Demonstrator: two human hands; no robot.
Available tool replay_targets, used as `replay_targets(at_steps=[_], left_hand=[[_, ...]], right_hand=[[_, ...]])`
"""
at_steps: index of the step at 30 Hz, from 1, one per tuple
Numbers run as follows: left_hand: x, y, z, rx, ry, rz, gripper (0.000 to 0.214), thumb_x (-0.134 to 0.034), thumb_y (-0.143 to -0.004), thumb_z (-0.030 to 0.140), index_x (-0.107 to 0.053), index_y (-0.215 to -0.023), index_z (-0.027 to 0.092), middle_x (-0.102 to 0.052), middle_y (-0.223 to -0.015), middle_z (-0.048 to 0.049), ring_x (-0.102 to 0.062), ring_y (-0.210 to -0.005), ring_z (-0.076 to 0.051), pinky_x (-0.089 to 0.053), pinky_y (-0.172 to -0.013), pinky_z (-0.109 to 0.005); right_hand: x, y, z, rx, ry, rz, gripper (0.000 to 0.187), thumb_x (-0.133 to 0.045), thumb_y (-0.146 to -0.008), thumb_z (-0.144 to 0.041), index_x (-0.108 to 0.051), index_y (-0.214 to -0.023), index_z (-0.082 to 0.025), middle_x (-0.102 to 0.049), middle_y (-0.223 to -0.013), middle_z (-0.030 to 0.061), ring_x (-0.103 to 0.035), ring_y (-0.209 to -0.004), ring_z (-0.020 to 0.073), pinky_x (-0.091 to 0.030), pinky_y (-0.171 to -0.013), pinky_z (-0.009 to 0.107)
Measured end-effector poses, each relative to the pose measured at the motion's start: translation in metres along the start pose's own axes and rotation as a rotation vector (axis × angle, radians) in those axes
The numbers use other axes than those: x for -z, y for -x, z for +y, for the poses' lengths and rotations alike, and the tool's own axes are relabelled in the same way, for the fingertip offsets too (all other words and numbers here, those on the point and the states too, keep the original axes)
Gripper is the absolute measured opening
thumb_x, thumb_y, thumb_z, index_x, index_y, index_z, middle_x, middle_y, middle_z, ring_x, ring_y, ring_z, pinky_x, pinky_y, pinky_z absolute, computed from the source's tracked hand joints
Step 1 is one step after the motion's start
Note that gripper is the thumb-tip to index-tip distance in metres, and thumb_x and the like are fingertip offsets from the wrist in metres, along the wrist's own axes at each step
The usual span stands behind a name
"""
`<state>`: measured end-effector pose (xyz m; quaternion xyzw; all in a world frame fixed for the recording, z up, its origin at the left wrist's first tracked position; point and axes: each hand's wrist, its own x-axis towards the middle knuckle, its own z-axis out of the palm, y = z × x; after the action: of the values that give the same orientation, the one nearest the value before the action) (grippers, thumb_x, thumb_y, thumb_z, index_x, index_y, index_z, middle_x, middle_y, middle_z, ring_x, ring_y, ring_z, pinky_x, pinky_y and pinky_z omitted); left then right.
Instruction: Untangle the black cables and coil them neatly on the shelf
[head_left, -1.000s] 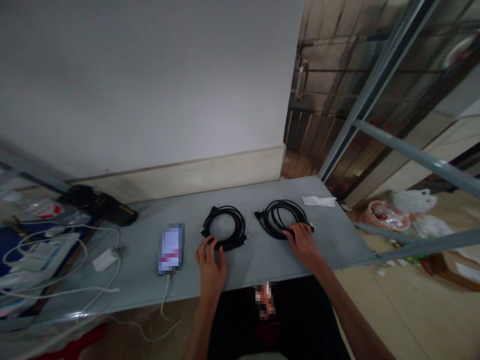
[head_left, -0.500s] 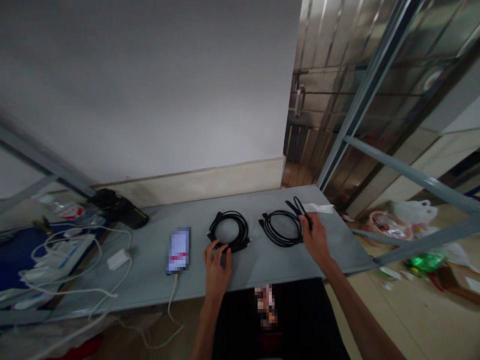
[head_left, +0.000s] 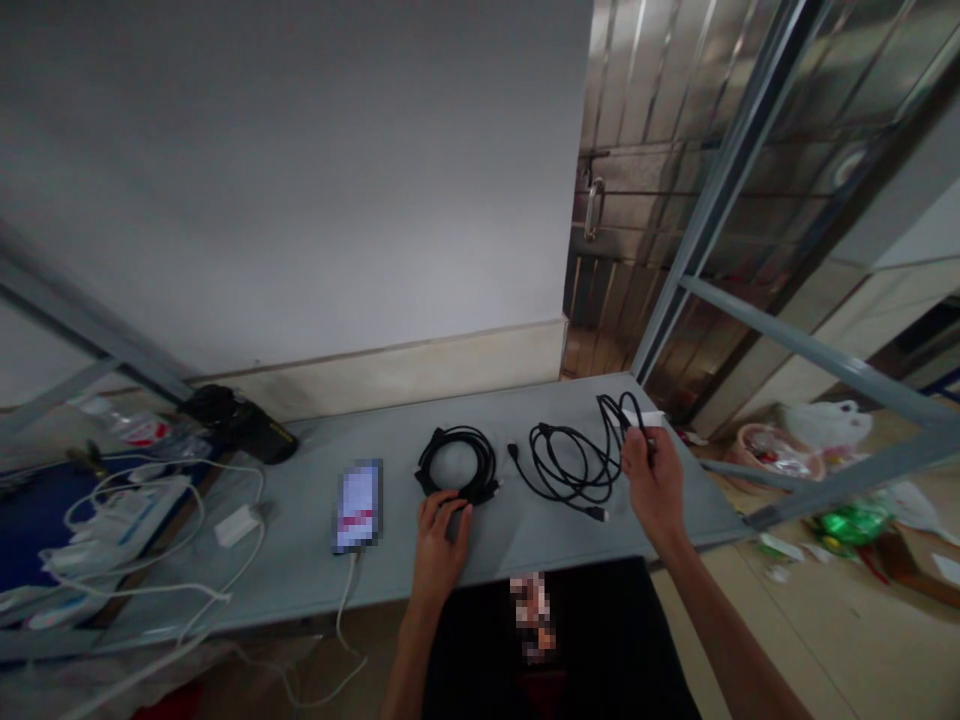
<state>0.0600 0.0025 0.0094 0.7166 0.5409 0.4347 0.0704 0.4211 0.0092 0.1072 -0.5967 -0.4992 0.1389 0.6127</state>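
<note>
Two black cables lie on the grey table. The left cable point(head_left: 491, 468) is wound in a neat round coil with its plug ends at the lower right. At its near edge rests my left hand point(head_left: 441, 540), fingers bent over the rim and thumb apart from them. The right cable point(head_left: 571, 432) lies in loose, uneven loops, with one plug towards the left coil and another at the front. My right hand point(head_left: 654, 480) is closed around part of this cable at its right side, and a loop sticks up above the fist. The fingers hide the gripped stretch.
Left of the coil lies a phone point(head_left: 358, 505) with a white charging lead. A black bottle point(head_left: 259, 428), a clear plastic bottle point(head_left: 142, 425) and white wires with a power strip point(head_left: 142, 530) fill the left end. A white paper point(head_left: 646, 418) lies behind my right hand.
My right hand has moved right with its cable, whose coil has loosened into wider loops with the plugs spread out. My left hand has shifted slightly right, its fingers closer together.
</note>
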Motion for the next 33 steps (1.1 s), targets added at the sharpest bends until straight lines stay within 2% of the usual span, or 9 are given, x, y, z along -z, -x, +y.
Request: replay_targets(at_steps=[4,9,11,16,22,24,27,30,33], left_hand=[[-0.001,0.001,-0.002,-0.021,0.007,0.021,0.017,-0.066,-0.111,0.036,-0.078,-0.111,0.023,-0.073,-0.126,-0.0118,-0.07,-0.121,-0.029,-0.062,-0.11,-0.052],[-0.001,0.001,-0.002,-0.027,0.008,0.023,0.018,-0.066,-0.111,0.036,-0.078,-0.112,0.024,-0.073,-0.124,-0.0115,-0.07,-0.12,-0.029,-0.062,-0.109,-0.051],[-0.002,0.0,-0.001,-0.024,0.007,0.028,0.018,-0.065,-0.111,0.036,-0.078,-0.111,0.024,-0.073,-0.124,-0.0115,-0.071,-0.119,-0.029,-0.062,-0.108,-0.051],[-0.001,-0.001,0.0,-0.019,0.02,0.038,0.018,-0.065,-0.111,0.036,-0.078,-0.11,0.024,-0.073,-0.122,-0.0116,-0.071,-0.118,-0.029,-0.062,-0.108,-0.051],[-0.001,0.0,0.003,-0.007,0.058,0.036,0.02,-0.064,-0.112,0.037,-0.077,-0.118,0.024,-0.075,-0.122,-0.0119,-0.072,-0.119,-0.029,-0.062,-0.108,-0.051],[-0.009,0.0,0.015,0.0,0.101,0.023,0.022,-0.063,-0.113,0.037,-0.074,-0.126,0.023,-0.076,-0.126,-0.0131,-0.071,-0.123,-0.03,-0.061,-0.11,-0.053],[-0.034,-0.002,0.044,-0.016,0.201,-0.055,0.031,-0.062,-0.113,0.035,-0.066,-0.142,0.023,-0.074,-0.136,-0.0152,-0.07,-0.132,-0.031,-0.058,-0.115,-0.054],[-0.07,-0.009,0.071,-0.04,0.31,-0.143,0.061,-0.064,-0.112,0.036,-0.044,-0.168,0.022,-0.065,-0.156,-0.0195,-0.063,-0.147,-0.032,-0.053,-0.124,-0.054],[-0.1,-0.016,0.083,-0.022,0.39,-0.226,0.075,-0.063,-0.113,0.039,-0.03,-0.177,0.019,-0.054,-0.169,-0.0239,-0.059,-0.154,-0.033,-0.049,-0.128,-0.056]], right_hand=[[0.003,-0.017,0.001,0.025,0.135,0.033,0.053,-0.05,-0.109,-0.077,-0.057,-0.096,-0.026,-0.064,-0.076,0.0003,-0.058,-0.069,0.0202,-0.046,-0.067,0.033],[-0.009,-0.021,0.003,0.044,0.142,-0.268,0.053,-0.049,-0.112,-0.074,-0.063,-0.097,-0.026,-0.077,-0.083,0.004,-0.066,-0.066,0.0216,-0.05,-0.069,0.034],[-0.015,-0.021,0.003,0.067,0.167,-0.316,0.054,-0.047,-0.113,-0.073,-0.07,-0.102,-0.026,-0.082,-0.094,0.0069,-0.07,-0.071,0.0234,-0.052,-0.073,0.036],[-0.017,-0.038,-0.01,0.036,0.113,-0.269,0.052,-0.046,-0.115,-0.072,-0.066,-0.101,-0.025,-0.084,-0.095,0.0071,-0.075,-0.078,0.024,-0.055,-0.078,0.037],[-0.005,-0.067,-0.047,0.0,-0.05,-0.216,0.051,-0.054,-0.11,-0.077,-0.058,-0.106,-0.026,-0.077,-0.075,0.0025,-0.068,-0.059,0.0205,-0.053,-0.063,0.033],[-0.005,-0.069,-0.056,0.033,-0.015,-0.245,0.049,-0.054,-0.11,-0.075,-0.059,-0.106,-0.027,-0.078,-0.077,0.004,-0.071,-0.063,0.022,-0.054,-0.066,0.034],[-0.01,-0.061,-0.062,0.09,0.059,-0.391,0.041,-0.052,-0.113,-0.067,-0.059,-0.102,-0.028,-0.081,-0.086,0.0062,-0.079,-0.08,0.0266,-0.057,-0.073,0.036],[-0.013,-0.048,-0.061,0.152,0.107,-0.568,0.033,-0.05,-0.116,-0.056,-0.06,-0.1,-0.03,-0.084,-0.098,0.007,-0.083,-0.101,0.0288,-0.06,-0.084,0.037],[-0.008,-0.032,-0.052,0.169,0.16,-0.696,0.03,-0.05,-0.117,-0.05,-0.063,-0.101,-0.029,-0.082,-0.096,0.0035,-0.081,-0.095,0.0258,-0.06,-0.085,0.035]])
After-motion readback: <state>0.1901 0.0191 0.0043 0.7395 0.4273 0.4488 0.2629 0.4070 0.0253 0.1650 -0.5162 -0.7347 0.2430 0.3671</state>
